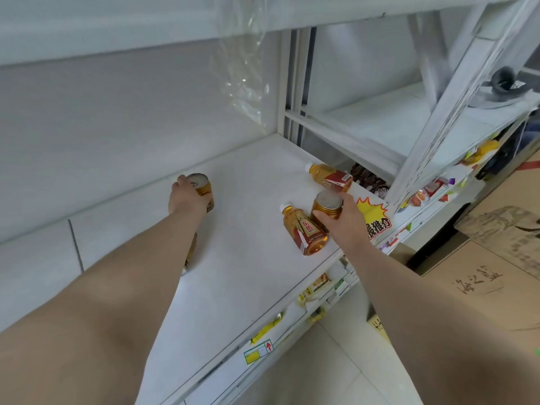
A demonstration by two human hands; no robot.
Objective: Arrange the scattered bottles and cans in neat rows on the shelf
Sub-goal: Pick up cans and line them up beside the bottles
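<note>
Gripping a gold metal can with a silver lid (327, 204), top up, the right hand (343, 220) works near the front edge of the white shelf board (248, 282); the left hand (187, 197) wraps a second gold can (202, 188) close to the back edge. Danger: a red-labelled clear plastic bottle (305, 233) lies on its side just beside the right hand's can and could roll off the front if nudged. Another lying bottle (330, 176) sits nearer the right end. Both bottles hold amber drink, white caps on; can lids look sealed.
</note>
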